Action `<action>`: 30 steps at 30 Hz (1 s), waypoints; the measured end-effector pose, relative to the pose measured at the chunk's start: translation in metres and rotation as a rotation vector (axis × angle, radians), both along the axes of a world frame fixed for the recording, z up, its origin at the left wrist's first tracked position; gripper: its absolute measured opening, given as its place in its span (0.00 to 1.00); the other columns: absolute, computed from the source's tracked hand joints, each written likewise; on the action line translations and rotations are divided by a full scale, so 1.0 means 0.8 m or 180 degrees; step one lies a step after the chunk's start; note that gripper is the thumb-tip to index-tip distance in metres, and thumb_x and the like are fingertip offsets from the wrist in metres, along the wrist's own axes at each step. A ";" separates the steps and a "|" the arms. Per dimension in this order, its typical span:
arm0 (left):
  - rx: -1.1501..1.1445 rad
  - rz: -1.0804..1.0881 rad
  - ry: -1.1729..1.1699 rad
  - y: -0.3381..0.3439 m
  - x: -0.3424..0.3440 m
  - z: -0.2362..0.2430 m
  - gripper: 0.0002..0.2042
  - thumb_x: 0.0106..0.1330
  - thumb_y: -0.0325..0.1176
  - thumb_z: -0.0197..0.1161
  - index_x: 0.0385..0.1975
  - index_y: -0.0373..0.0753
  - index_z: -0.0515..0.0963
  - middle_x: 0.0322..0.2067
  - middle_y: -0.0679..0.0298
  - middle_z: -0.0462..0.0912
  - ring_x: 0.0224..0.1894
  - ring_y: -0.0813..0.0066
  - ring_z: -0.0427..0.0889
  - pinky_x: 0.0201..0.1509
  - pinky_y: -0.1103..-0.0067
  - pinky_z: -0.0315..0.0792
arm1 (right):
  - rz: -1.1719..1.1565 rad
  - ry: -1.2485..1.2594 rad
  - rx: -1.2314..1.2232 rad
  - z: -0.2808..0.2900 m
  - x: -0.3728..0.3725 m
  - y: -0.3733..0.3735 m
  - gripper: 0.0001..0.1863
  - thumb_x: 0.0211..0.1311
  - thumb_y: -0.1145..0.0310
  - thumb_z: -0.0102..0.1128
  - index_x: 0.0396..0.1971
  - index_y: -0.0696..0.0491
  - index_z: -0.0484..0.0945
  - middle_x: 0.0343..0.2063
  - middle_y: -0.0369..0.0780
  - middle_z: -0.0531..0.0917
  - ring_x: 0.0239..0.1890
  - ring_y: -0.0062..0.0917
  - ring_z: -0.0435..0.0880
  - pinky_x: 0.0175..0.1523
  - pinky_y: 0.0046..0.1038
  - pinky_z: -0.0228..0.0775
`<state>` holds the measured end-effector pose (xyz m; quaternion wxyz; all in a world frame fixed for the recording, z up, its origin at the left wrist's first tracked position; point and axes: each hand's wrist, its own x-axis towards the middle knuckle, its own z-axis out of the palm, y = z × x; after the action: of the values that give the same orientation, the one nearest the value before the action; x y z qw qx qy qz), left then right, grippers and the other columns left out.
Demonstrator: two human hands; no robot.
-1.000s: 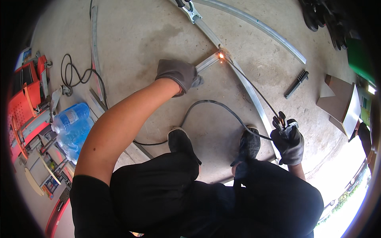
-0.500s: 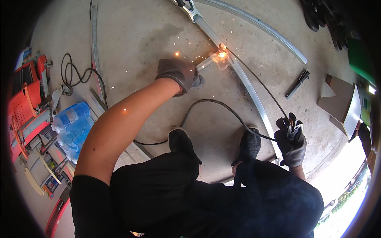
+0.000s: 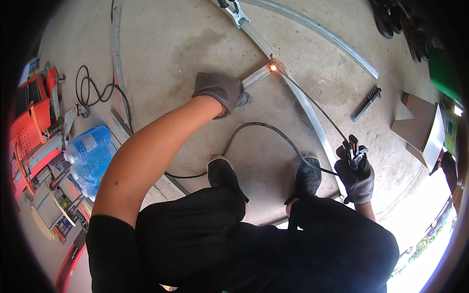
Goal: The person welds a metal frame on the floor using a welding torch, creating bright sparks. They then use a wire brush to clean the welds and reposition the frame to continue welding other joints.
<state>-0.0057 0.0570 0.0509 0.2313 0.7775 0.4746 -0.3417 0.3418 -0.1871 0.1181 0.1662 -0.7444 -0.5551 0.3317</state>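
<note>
My gloved left hand [image 3: 220, 93] is closed around the outer end of a short metal bar [image 3: 257, 77]. That bar meets a long metal bar [image 3: 310, 110] at an angle on the concrete floor. An orange-white spot glows at their joint. In my gloved right hand [image 3: 355, 178], closed, is a welding electrode holder [image 3: 352, 152]. A long thin welding rod [image 3: 320, 102] runs from the holder to the glowing joint, its tip at or very near the metal. A locking clamp [image 3: 239, 15] grips the long bar's far end. The glove hides the short bar's held end.
A black cable [image 3: 259, 123] loops between my shoes toward the holder. A curved metal bar [image 3: 322, 34] and a wire brush [image 3: 366, 104] lie to the right, near a grey panel box [image 3: 420, 124]. Water bottles [image 3: 90, 146] and red equipment [image 3: 36, 110] stand on the left.
The bright shower of sparks and the flare at the joint have died down to a small glow. My right hand and the holder have shifted slightly left; my left hand stays put.
</note>
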 end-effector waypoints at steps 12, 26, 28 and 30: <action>-0.0006 0.0005 0.0061 -0.001 0.000 -0.006 0.26 0.71 0.64 0.61 0.44 0.47 0.91 0.43 0.54 0.92 0.46 0.51 0.91 0.49 0.59 0.82 | -0.0069 0.0353 -0.0199 -0.009 0.008 -0.012 0.32 0.62 0.79 0.67 0.68 0.59 0.72 0.49 0.38 0.87 0.38 0.20 0.84 0.43 0.25 0.77; 0.0039 0.0021 0.0029 -0.001 0.001 -0.002 0.26 0.70 0.64 0.61 0.48 0.48 0.90 0.43 0.54 0.92 0.46 0.51 0.91 0.50 0.59 0.81 | -0.0831 0.0727 -0.0652 0.015 -0.013 0.010 0.16 0.58 0.77 0.69 0.48 0.58 0.84 0.49 0.40 0.91 0.49 0.22 0.91 0.53 0.24 0.81; 0.0038 0.0017 -0.0053 0.000 -0.001 -0.003 0.26 0.70 0.64 0.61 0.47 0.48 0.90 0.43 0.53 0.92 0.46 0.51 0.91 0.50 0.59 0.81 | -0.0776 0.0866 -0.0593 0.006 -0.009 0.004 0.24 0.63 0.77 0.66 0.60 0.59 0.78 0.47 0.39 0.89 0.41 0.19 0.86 0.44 0.24 0.79; 0.0037 0.0044 -0.0064 0.000 0.000 -0.001 0.25 0.71 0.63 0.61 0.47 0.48 0.90 0.43 0.53 0.92 0.46 0.51 0.91 0.50 0.58 0.81 | -0.0705 0.1037 -0.0552 0.000 -0.004 0.001 0.28 0.66 0.78 0.65 0.67 0.59 0.75 0.47 0.38 0.87 0.37 0.19 0.84 0.39 0.23 0.78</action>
<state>-0.0056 0.0569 0.0503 0.2339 0.7789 0.4796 -0.3295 0.3389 -0.1866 0.1182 0.2245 -0.7490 -0.4050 0.4740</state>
